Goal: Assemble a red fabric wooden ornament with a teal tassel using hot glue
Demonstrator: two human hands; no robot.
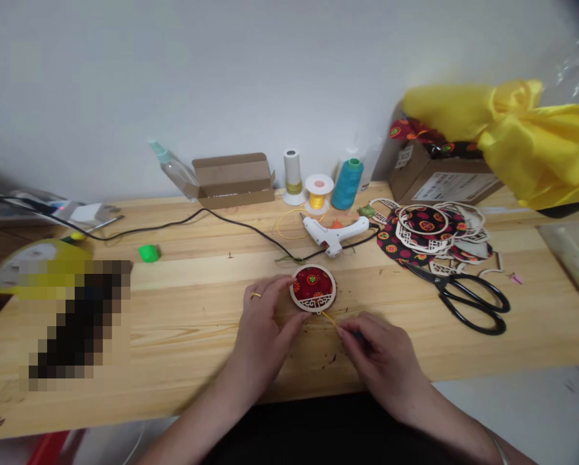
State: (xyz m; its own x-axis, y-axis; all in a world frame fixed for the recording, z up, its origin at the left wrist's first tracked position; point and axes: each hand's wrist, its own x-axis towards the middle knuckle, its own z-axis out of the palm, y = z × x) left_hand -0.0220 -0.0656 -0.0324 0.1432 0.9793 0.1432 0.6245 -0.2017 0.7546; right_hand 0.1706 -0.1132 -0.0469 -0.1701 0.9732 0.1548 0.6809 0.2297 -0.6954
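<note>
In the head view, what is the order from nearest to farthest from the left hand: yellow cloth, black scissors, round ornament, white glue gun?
1. Round ornament: at the fingers of the left hand.
2. White glue gun: just beyond the ornament.
3. Black scissors: on the right side.
4. Yellow cloth: far right, at the back.

- Spools [348,186]: along table's [182,336] far edge.
- Box [233,181]: left of spools.
- Carton [456,182]: right of spools.
- Glue gun [335,234]: before spools.
- Disc [313,288]: before glue gun.
- Scissors [463,297]: right of disc, before cutouts [422,244].
</note>
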